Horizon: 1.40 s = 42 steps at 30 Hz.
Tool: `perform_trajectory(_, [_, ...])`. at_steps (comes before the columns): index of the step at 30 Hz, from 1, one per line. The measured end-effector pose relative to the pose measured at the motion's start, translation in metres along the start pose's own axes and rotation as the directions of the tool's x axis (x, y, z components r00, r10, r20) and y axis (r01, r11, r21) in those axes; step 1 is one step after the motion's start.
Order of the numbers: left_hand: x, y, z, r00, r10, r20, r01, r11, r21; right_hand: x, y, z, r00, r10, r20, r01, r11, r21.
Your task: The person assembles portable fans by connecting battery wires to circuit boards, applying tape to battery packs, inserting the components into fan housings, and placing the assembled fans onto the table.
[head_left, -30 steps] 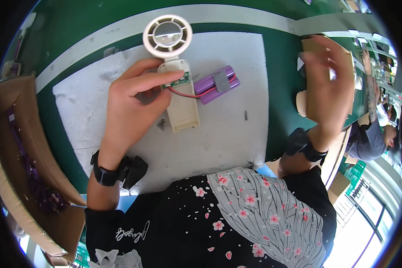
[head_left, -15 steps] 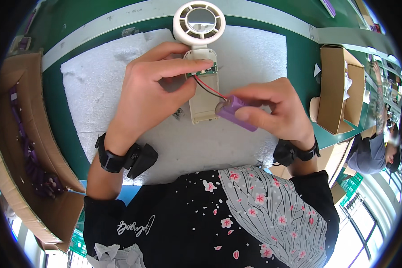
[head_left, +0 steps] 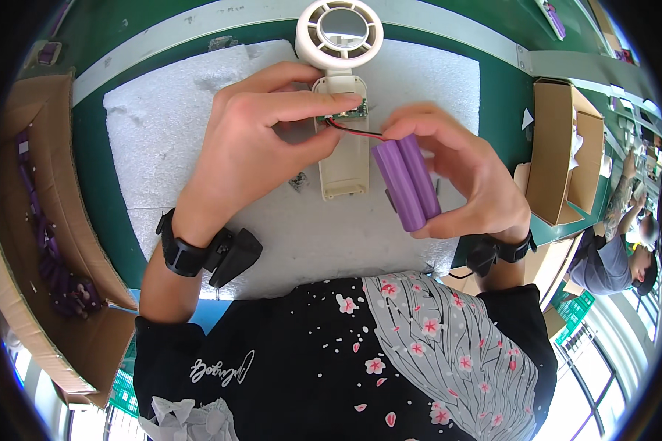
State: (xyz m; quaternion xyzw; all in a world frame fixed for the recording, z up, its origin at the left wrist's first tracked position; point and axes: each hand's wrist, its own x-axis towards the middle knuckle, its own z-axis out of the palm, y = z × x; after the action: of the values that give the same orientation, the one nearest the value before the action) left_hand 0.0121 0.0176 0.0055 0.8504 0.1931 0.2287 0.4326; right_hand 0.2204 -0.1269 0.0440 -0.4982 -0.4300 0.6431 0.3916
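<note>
A cream handheld fan [head_left: 343,173] lies with its round grille head [head_left: 305,44] at the far side and its handle opened toward me. My left hand [head_left: 254,136] grips the handle's upper part, its index finger pressing on the green circuit board [head_left: 357,110] there. Purple twin battery cells [head_left: 408,180], joined side by side, are held at their ends between the thumb and fingers of my right hand [head_left: 471,173], just right of the handle. Red and black wires [head_left: 357,131] run from the board to the cells' far end.
White foam sheet [head_left: 272,250] lies under the work on a green table. At left, a cardboard box [head_left: 73,353] contains purple battery packs [head_left: 62,287]. Another cardboard box [head_left: 548,147] stands at right. A person [head_left: 607,257] in a dark shirt is at the far right.
My right hand has turned the battery cells so both show side by side, pointing more toward me. The fan and my left hand have shifted slightly right.
</note>
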Motion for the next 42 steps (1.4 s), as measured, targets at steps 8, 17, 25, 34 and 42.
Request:
perform_trajectory(8, [-0.002,-0.001,0.002,0.999,0.024,-0.029,-0.024,1.000,-0.016,0.002,-0.001,0.008,0.992,-0.124,0.005,0.118,0.932,-0.342])
perform_trajectory(17, [0.001,0.005,-0.005,0.998,0.051,0.027,-0.053,0.997,0.061,0.015,0.016,0.038,0.919,-0.386,-0.073,0.242,0.703,-0.668])
perform_trajectory(25, [0.001,0.008,-0.008,0.996,0.078,0.042,-0.082,0.990,0.110,0.017,0.014,0.049,0.882,-0.465,-0.080,0.232,0.574,-0.785])
perform_trajectory(34, [-0.002,0.006,-0.010,0.995,0.078,0.069,-0.085,0.991,0.104,0.012,0.019,0.057,0.844,-0.524,-0.117,0.196,0.504,-0.841])
perform_trajectory(42, [-0.001,0.005,-0.010,0.995,0.066,0.070,-0.073,0.992,0.099,0.014,0.028,0.058,0.798,-0.587,-0.135,0.203,0.473,-0.857])
